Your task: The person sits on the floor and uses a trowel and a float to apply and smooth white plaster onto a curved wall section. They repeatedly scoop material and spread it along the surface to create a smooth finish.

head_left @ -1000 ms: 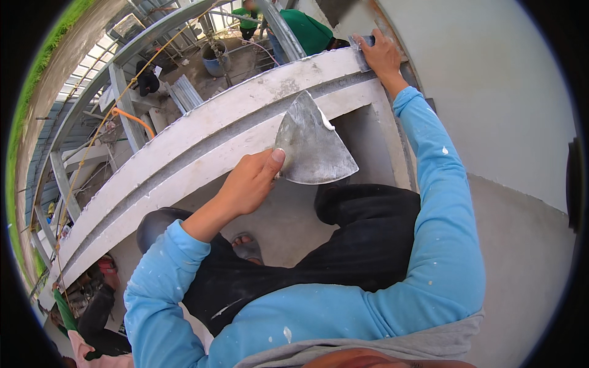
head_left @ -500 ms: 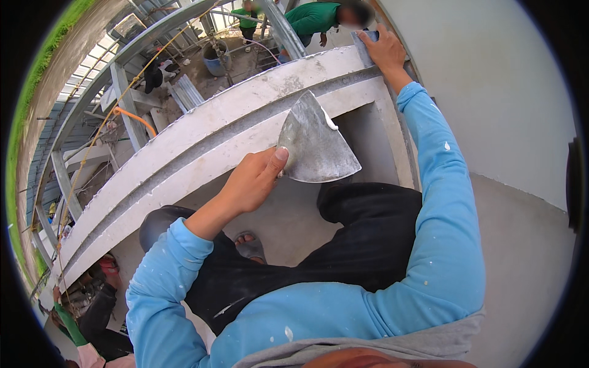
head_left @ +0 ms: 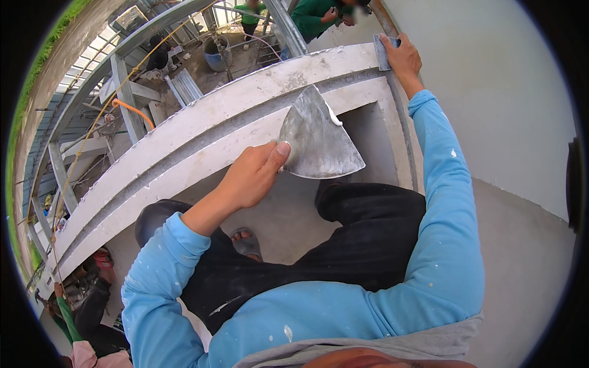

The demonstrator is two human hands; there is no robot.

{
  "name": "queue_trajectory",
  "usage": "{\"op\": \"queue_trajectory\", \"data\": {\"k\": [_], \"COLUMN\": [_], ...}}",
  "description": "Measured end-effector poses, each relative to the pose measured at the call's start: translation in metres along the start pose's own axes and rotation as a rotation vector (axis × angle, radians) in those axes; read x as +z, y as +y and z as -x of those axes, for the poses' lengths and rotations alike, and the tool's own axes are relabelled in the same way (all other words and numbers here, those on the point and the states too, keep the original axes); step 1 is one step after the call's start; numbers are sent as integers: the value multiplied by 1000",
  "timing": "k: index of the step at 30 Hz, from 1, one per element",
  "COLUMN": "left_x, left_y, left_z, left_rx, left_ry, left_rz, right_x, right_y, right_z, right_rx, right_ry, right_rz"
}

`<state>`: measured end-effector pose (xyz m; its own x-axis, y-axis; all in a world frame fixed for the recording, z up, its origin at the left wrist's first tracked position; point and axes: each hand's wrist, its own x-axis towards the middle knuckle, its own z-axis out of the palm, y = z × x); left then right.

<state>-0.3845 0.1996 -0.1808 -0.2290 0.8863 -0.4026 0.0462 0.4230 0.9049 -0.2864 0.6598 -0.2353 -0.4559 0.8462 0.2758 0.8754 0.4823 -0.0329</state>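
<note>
My left hand (head_left: 253,175) is closed round the handle of a wide triangular putty knife (head_left: 319,138), thumb pressed on the base of its grey metal blade. A small dab of white putty (head_left: 335,118) clings to one edge of the blade. My right hand (head_left: 404,58) reaches far forward and grips a small flat grey scraper blade (head_left: 382,53). That blade lies against the far right end of the white curved ledge (head_left: 257,89), close to the wall. A recessed groove runs along the ledge below its top band.
A plain pale wall (head_left: 491,80) rises on my right. Beyond the ledge stand a metal frame (head_left: 126,98), a yellow rope, an orange hose (head_left: 136,110) and a blue drum (head_left: 217,54). Co-workers in green (head_left: 313,17) are at the far side; another person (head_left: 92,313) is at lower left.
My right hand and its scraper have moved right along the ledge, toward the wall. The putty knife in my left hand has tilted slightly. The far co-worker has shifted, hands now raised together.
</note>
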Motion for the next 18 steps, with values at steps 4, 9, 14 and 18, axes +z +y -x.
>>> {"op": "queue_trajectory", "data": {"k": [4, 9, 14, 18], "left_x": [3, 9, 5, 9], "left_y": [1, -2, -9, -9], "left_z": [-2, -3, -3, -4], "left_rx": [-13, -65, 24, 5], "left_ry": [-24, -62, 16, -6], "left_rz": [10, 4, -13, 46], "right_x": [-3, 26, -1, -3], "right_y": [-10, -62, -6, -11], "right_z": [11, 47, -3, 4], "right_rx": [-119, -382, -147, -151], "right_ry": [-49, -50, 82, 39], "right_rz": [-55, -231, -63, -3]}}
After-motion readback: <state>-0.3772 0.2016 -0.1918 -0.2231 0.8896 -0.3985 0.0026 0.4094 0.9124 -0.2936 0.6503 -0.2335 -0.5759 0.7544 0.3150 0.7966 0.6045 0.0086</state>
